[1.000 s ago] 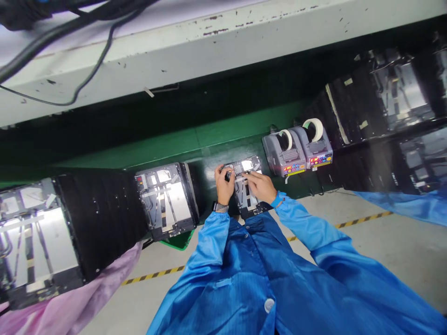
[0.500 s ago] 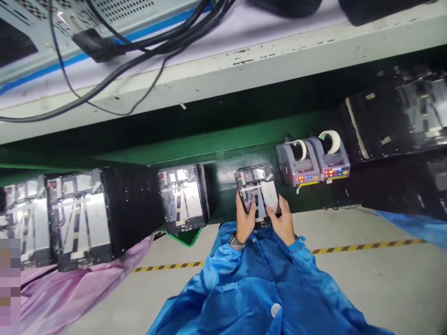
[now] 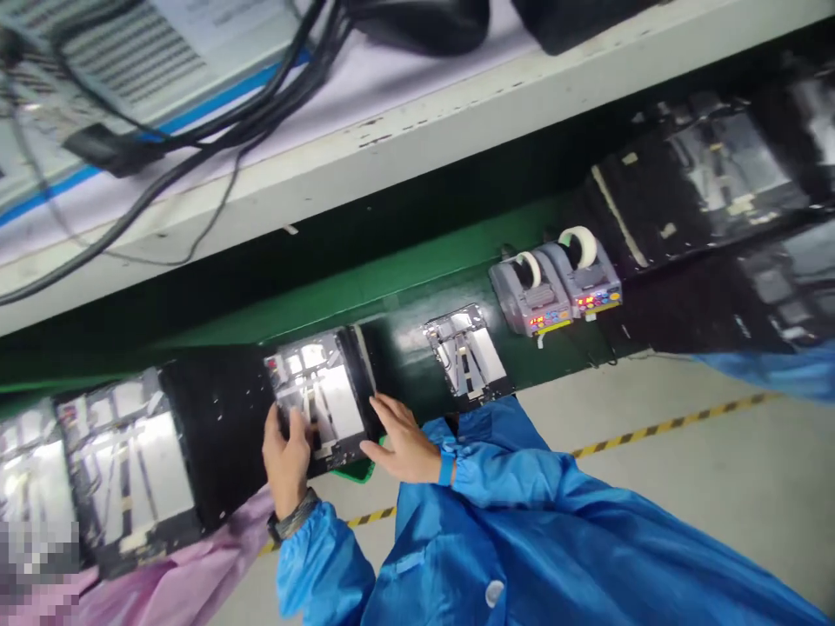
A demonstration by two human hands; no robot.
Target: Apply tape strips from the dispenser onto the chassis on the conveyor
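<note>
A metal-backed device panel [image 3: 321, 393] lies on the green belt [image 3: 404, 348], to the left of my body. My left hand [image 3: 287, 454] grips its lower left corner, thumb lying on the shiny back. My right hand [image 3: 399, 442] reaches across with fingers stretched and apart, the tips at the panel's right edge and nothing in the hand. A second, similar panel [image 3: 467, 355] lies alone on the belt to the right, and neither hand touches it. Blue sleeves cover both my arms.
Two grey tape dispensers [image 3: 553, 283] with white rolls stand on the belt to the right. More panels on black trays [image 3: 123, 456] fill the left, and dark trays [image 3: 704, 183] the right. A white shelf [image 3: 391, 130] with cables hangs above. A pink-sleeved person [image 3: 130, 582] is at lower left.
Both hands left the panel in front of me, which stays on the belt, and moved left to the neighbouring panel. The left hand took hold of its corner. The view swung left.
</note>
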